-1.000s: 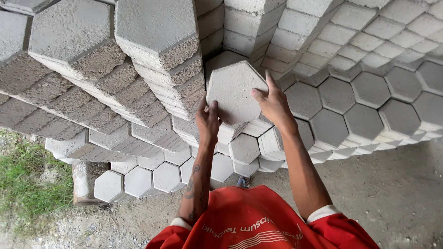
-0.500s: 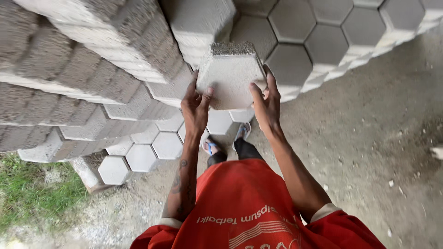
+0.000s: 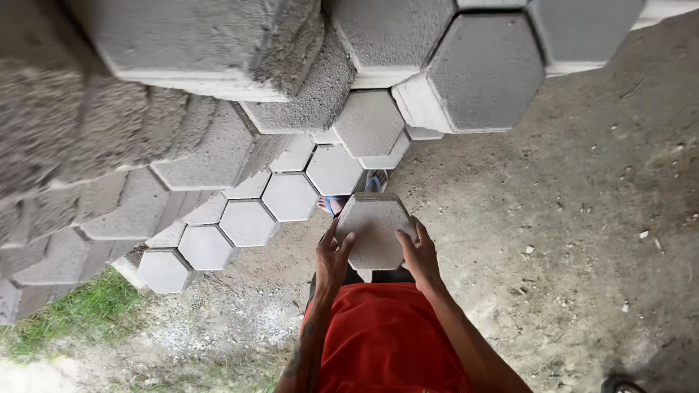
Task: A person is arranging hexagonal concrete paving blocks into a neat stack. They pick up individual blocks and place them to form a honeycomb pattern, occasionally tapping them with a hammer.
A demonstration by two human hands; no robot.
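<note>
I hold a grey hexagonal concrete paving block [image 3: 375, 227] flat in front of my waist with both hands. My left hand [image 3: 332, 258] grips its left edge, fingers spread along the side. My right hand [image 3: 419, 255] grips its right edge. The block hangs above my feet, and a blue sandal [image 3: 333, 205] shows just past it. My red shirt [image 3: 386, 338] fills the bottom of the view.
Tall stacks of hexagonal pavers [image 3: 218, 87] rise at the left and top, stepping down to low rows [image 3: 247, 222] on the ground by my feet. Bare dirt and concrete floor [image 3: 568, 240] spreads to the right. Grass [image 3: 65, 320] grows at the bottom left.
I have carried the block down from chest height at the stack to waist level, and my view has tilted toward the ground and to the right.
</note>
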